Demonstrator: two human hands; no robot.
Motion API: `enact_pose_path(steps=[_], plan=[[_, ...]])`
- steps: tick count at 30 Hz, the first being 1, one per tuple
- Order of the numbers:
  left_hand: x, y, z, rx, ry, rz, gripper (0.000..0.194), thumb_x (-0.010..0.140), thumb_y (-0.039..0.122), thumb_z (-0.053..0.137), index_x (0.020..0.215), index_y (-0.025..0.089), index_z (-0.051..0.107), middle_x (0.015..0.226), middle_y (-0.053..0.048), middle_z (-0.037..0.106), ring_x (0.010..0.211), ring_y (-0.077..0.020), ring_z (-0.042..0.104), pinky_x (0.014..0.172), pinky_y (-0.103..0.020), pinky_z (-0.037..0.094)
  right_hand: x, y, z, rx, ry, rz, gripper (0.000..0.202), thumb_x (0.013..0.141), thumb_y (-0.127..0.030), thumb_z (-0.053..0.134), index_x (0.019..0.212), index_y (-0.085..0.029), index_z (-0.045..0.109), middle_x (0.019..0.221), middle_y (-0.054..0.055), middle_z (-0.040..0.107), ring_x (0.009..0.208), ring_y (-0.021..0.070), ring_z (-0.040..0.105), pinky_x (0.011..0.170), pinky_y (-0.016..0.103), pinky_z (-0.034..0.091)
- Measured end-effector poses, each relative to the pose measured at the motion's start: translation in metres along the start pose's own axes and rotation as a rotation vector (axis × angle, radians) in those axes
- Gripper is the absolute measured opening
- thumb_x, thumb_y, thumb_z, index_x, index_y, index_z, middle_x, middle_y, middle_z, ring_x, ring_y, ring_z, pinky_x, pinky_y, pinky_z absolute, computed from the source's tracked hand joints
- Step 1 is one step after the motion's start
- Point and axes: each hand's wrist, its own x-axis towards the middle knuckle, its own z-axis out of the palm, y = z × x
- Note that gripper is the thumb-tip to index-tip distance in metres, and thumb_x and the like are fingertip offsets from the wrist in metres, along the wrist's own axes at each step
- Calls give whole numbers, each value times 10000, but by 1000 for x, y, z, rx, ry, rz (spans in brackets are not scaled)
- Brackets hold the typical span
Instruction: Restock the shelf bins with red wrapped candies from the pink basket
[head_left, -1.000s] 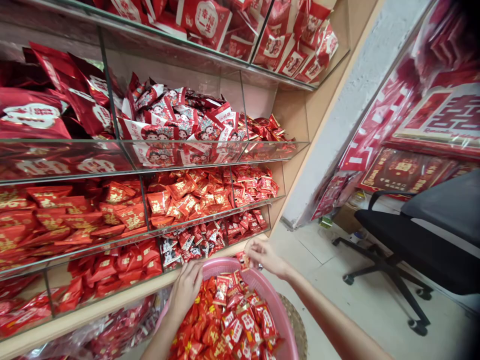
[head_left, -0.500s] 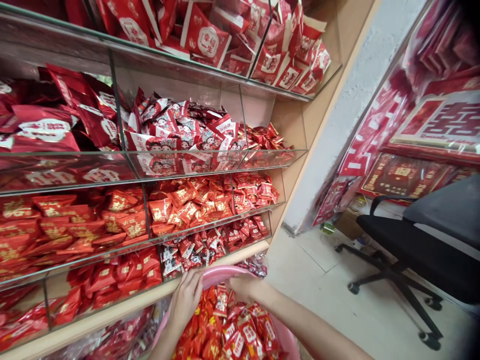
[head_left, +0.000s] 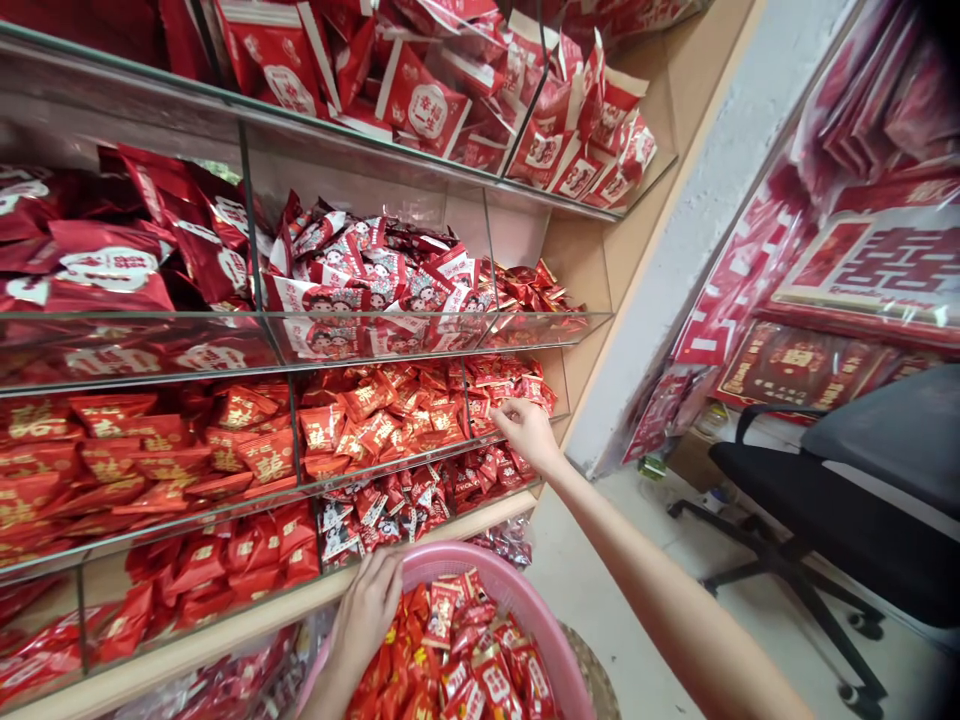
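Observation:
A round pink plastic basin [head_left: 559, 625] stands below the shelves, heaped with small red snack packets [head_left: 495, 680]. My left hand [head_left: 371, 595] is closed over the basin's far left rim, by the wooden shelf edge; its thumb is hidden. At the right end of a glass-fronted shelf, my right hand [head_left: 525, 430] reaches over the front pane to a compartment of small red packets [head_left: 517, 378]. Its thumb and fingers are pinched together. Whether a packet is between them cannot be made out against the red ones behind.
Tiered shelves with glass dividers [head_left: 259, 240] hold red and orange packets. To the right are a black office chair [head_left: 832, 500] and red decorations [head_left: 885, 260] along the wall. Clear plastic bags of packets [head_left: 217, 685] lie under the bottom shelf.
My right hand has come up out of the basin and over to the right end of the shelf. My left hand has stayed at the rim. The view has shifted slightly.

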Motion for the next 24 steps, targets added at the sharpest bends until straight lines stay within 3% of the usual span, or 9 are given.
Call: enact_pose_path(steps=[3, 9, 17, 24], plan=[[0, 1, -2, -4, -3, 3, 258, 910, 245, 382, 1057, 230, 593, 1042, -56, 636, 994, -203, 594, 872, -370, 506, 14, -1, 9, -168, 69, 144, 322, 826, -383, 473, 594, -185, 576, 693, 60, 651, 733, 180, 574, 700, 301, 376], [1, 3, -4, 13, 4, 8, 251, 895, 234, 399, 1048, 239, 597, 1023, -43, 642, 977, -201, 601, 878, -376, 506, 25, -2, 30, -240, 115, 240, 362, 824, -380, 446, 555, -171, 567, 745, 127, 667, 863, 273, 580, 807, 431, 326], [-1, -1, -1, 23, -25, -9, 275, 903, 219, 370, 1082, 238, 578, 1070, -50, 623, 1011, -204, 585, 912, -394, 489, 31, -3, 36, -60, 109, 331, 284, 762, -334, 483, 521, -187, 521, 593, 18, 599, 706, 200, 561, 833, 444, 312], [-1, -1, -1, 11, -20, -13, 280, 893, 215, 385, 1079, 241, 592, 1060, -49, 627, 1001, -205, 590, 910, -394, 487, 24, 4, 17, 186, 179, 315, 262, 754, -366, 505, 562, -187, 498, 590, -8, 561, 647, 160, 516, 749, 355, 373]])
